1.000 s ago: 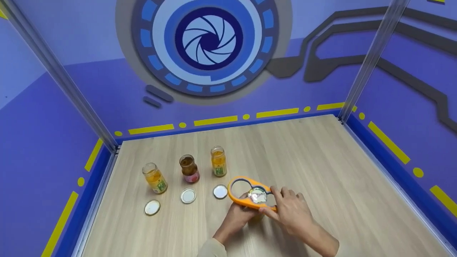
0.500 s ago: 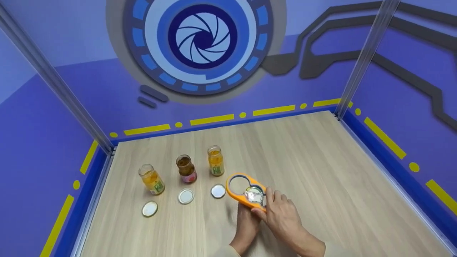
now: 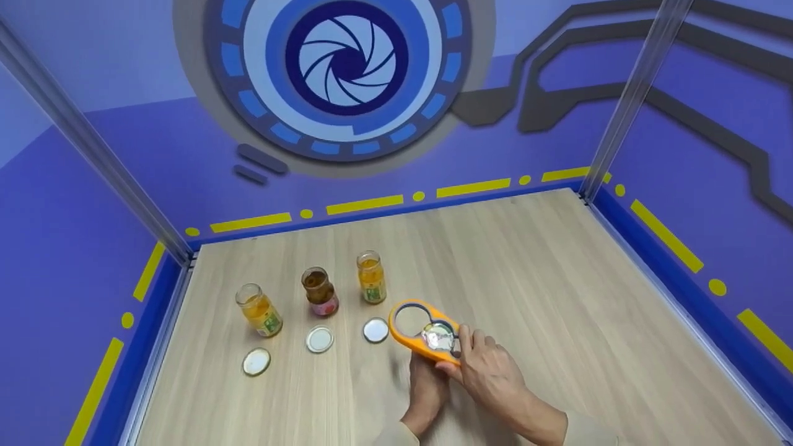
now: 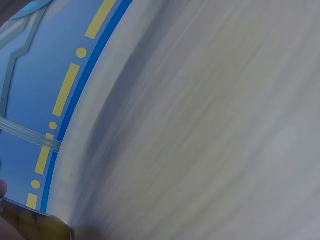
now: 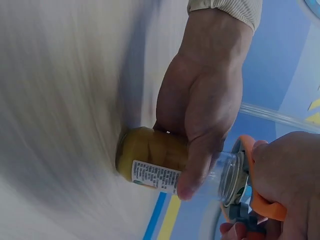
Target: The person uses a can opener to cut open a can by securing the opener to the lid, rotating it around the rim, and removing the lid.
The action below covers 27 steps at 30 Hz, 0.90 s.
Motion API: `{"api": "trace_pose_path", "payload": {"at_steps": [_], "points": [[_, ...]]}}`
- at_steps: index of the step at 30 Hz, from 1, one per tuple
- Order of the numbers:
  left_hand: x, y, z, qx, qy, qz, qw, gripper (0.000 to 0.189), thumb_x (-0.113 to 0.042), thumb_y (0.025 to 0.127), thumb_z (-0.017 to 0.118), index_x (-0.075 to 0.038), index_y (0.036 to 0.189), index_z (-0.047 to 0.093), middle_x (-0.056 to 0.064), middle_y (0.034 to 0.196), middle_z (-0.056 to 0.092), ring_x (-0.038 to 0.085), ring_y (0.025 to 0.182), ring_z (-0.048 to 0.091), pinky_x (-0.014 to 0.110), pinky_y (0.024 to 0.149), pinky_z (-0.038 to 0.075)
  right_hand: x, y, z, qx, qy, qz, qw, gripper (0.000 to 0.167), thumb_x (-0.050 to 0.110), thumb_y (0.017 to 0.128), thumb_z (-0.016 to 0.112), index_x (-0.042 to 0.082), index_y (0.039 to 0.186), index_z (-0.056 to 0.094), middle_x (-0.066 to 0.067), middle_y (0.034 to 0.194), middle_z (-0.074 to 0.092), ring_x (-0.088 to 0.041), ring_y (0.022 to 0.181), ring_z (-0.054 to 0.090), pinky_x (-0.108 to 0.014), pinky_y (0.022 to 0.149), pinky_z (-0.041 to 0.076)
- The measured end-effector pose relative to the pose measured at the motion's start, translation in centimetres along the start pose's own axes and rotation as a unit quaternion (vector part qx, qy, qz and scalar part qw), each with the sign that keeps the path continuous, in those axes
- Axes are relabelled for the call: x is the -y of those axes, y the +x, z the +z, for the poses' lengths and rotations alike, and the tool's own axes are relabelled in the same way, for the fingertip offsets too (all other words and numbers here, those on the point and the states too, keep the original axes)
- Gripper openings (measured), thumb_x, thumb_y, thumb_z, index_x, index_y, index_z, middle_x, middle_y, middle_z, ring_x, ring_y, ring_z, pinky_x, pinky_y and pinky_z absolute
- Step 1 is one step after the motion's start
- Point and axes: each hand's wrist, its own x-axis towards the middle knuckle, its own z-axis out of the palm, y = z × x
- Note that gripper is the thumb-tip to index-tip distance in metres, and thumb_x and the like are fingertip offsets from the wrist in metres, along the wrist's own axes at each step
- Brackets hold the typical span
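Note:
My left hand (image 3: 427,385) grips a glass jar (image 5: 150,148) around its body; in the right wrist view the thumb lies along the glass beside a white printed label. The jar has amber contents, and part of it (image 4: 37,226) shows at the lower left of the left wrist view. Fitted over the jar's top is an orange jar opener (image 3: 414,348) with round openings of different sizes. A shiny lid (image 3: 439,338) shows through the middle opening. My right hand (image 3: 495,375) holds the opener by its right end, fingers on top and thumb below.
Left of the hands stand two lidless jars with orange contents (image 3: 264,319) (image 3: 372,285) and one with dark contents (image 3: 322,297). Removed lids (image 3: 256,362) (image 3: 319,339) (image 3: 375,330) lie before them. Blue-purple panels (image 3: 396,167) wall the wooden table (image 3: 526,266).
My left hand has swung to the right around the jar, mostly beneath the opener now. The opener and right hand hold nearly the same place. The head view has shifted slightly.

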Motion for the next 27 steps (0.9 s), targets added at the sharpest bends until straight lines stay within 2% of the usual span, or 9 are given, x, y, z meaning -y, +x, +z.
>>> {"api": "trace_pose_path", "payload": {"at_steps": [2, 3, 5, 9, 11, 14, 19, 22, 27], "points": [[0.1, 0.0, -0.3, 0.011, 0.015, 0.017, 0.9997, 0.05, 0.008, 0.093, 0.064, 0.005, 0.138, 0.042, 0.016, 0.134, 0.056, 0.029, 0.125, 0.058, 0.036, 0.107, 0.047, -0.4, 0.1, 0.3, -0.02, -0.002, -0.02, 0.9996, 0.081, 0.07, 0.096, 0.05, -0.008, 0.12, 0.055, -0.008, 0.073, 0.043, -0.019, 0.054, 0.042, -0.03, 0.042, 0.042], [0.1, 0.0, -0.6, 0.015, 0.052, 0.033, 0.998, 0.056, 0.009, 0.089, 0.069, 0.006, 0.138, 0.042, 0.016, 0.134, 0.056, 0.03, 0.125, 0.058, 0.038, 0.109, 0.046, -0.5, 0.2, 0.4, -0.03, -0.001, -0.03, 0.9991, 0.081, 0.07, 0.097, 0.047, -0.008, 0.119, 0.054, -0.007, 0.072, 0.042, -0.019, 0.053, 0.042, -0.03, 0.041, 0.041], [0.2, 0.1, -1.2, 0.035, 0.074, 0.043, 0.9957, 0.06, 0.007, 0.086, 0.072, 0.01, 0.138, 0.042, 0.019, 0.134, 0.055, 0.034, 0.126, 0.057, 0.044, 0.109, 0.045, -1.0, 0.3, 0.7, -0.047, 0.003, -0.051, 0.9976, 0.082, 0.071, 0.097, 0.043, -0.007, 0.119, 0.054, -0.007, 0.072, 0.04, -0.018, 0.052, 0.04, -0.029, 0.04, 0.04], [0.3, 0.6, -2.7, 0.112, 0.053, 0.015, 0.9922, 0.064, -0.005, 0.091, 0.074, 0.01, 0.144, 0.04, 0.019, 0.14, 0.056, 0.033, 0.131, 0.054, 0.047, 0.112, 0.041, -1.9, 0.3, 1.1, -0.062, 0.028, -0.081, 0.9944, 0.082, 0.073, 0.097, 0.039, -0.005, 0.118, 0.053, -0.005, 0.071, 0.038, -0.015, 0.051, 0.035, -0.027, 0.04, 0.035], [0.3, 1.0, -3.5, 0.156, 0.042, -0.007, 0.9868, 0.064, -0.014, 0.095, 0.074, 0.007, 0.146, 0.041, 0.016, 0.143, 0.056, 0.031, 0.133, 0.053, 0.047, 0.113, 0.04, -2.5, 0.4, 1.3, -0.067, 0.046, -0.097, 0.9919, 0.081, 0.073, 0.098, 0.039, -0.004, 0.117, 0.054, -0.005, 0.072, 0.039, -0.014, 0.052, 0.035, -0.026, 0.041, 0.035], [0.3, 1.3, -4.9, 0.222, 0.05, -0.015, 0.9736, 0.065, -0.024, 0.096, 0.076, 0.003, 0.147, 0.046, 0.013, 0.144, 0.056, 0.027, 0.132, 0.053, 0.045, 0.114, 0.039, -3.4, 0.5, 1.5, -0.077, 0.074, -0.136, 0.985, 0.08, 0.073, 0.097, 0.041, -0.002, 0.119, 0.056, -0.005, 0.078, 0.045, -0.015, 0.056, 0.041, -0.029, 0.045, 0.041], [0.1, 2.3, -7.1, 0.325, 0.036, -0.037, 0.9443, 0.069, -0.03, 0.093, 0.08, -0.009, 0.15, 0.048, 0.001, 0.146, 0.055, 0.017, 0.133, 0.051, 0.04, 0.116, 0.036, -5.0, 1.1, 1.6, -0.062, 0.109, -0.207, 0.9701, 0.078, 0.073, 0.092, 0.054, 0.002, 0.124, 0.057, -0.001, 0.083, 0.044, -0.012, 0.063, 0.04, -0.029, 0.054, 0.044], [0.0, 3.1, -7.9, 0.366, 0.022, -0.04, 0.9295, 0.076, -0.029, 0.093, 0.079, -0.012, 0.156, 0.041, -0.002, 0.152, 0.05, 0.014, 0.138, 0.047, 0.039, 0.12, 0.031, -5.5, 1.4, 1.8, -0.054, 0.128, -0.231, 0.963, 0.077, 0.07, 0.087, 0.065, 0.004, 0.126, 0.056, 0.002, 0.083, 0.042, -0.009, 0.064, 0.037, -0.026, 0.055, 0.043], [-0.1, 4.3, -8.4, 0.42, 0.005, -0.018, 0.9072, 0.08, -0.024, 0.093, 0.077, -0.011, 0.16, 0.035, 0.001, 0.157, 0.046, 0.01, 0.141, 0.043, 0.03, 0.12, 0.028, -5.9, 2.1, 1.9, -0.041, 0.134, -0.261, 0.9551, 0.078, 0.07, 0.092, 0.059, 0.004, 0.133, 0.057, 0.0, 0.086, 0.048, -0.01, 0.066, 0.04, -0.027, 0.057, 0.044]]}}
